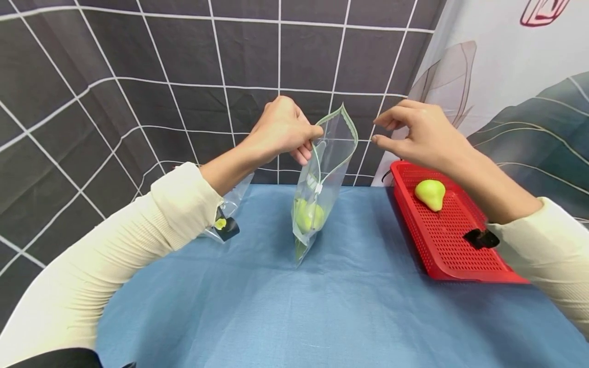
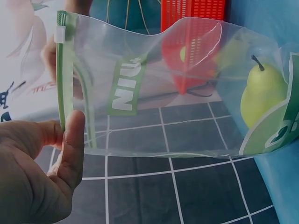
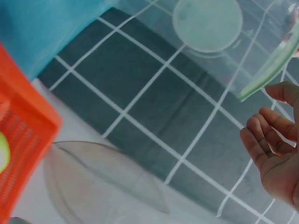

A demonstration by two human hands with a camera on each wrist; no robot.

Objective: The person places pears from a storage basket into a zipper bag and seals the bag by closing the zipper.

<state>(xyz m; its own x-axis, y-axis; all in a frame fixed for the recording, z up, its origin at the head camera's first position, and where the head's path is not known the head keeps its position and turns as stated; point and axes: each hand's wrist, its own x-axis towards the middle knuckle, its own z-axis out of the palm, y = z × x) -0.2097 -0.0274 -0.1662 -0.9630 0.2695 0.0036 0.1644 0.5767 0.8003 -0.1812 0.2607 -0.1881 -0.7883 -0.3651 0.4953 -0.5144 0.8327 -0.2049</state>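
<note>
A clear zip bag (image 1: 329, 163) with a green-edged mouth hangs upright over the table, its mouth spread apart. My left hand (image 1: 287, 128) pinches the bag's rim between thumb and fingers, as the left wrist view also shows with the hand (image 2: 51, 163) at the green zip strip. Green pears (image 1: 309, 215) lie in the bottom of the bag; one pear (image 2: 261, 95) shows plainly in the left wrist view, and how many there are I cannot tell. Apart from the bag, to its right, my right hand (image 1: 421, 133) holds nothing, thumb and fingers spaced; the right wrist view shows this hand (image 3: 278, 140) beside the rim.
On the right stands a red perforated basket (image 1: 414, 230) with one green pear (image 1: 431, 194) in it. Another clear bag (image 1: 236, 197) lies behind my left forearm. A blue cloth (image 1: 285, 306) covers the table, and a dark gridded curtain (image 1: 248, 56) hangs behind.
</note>
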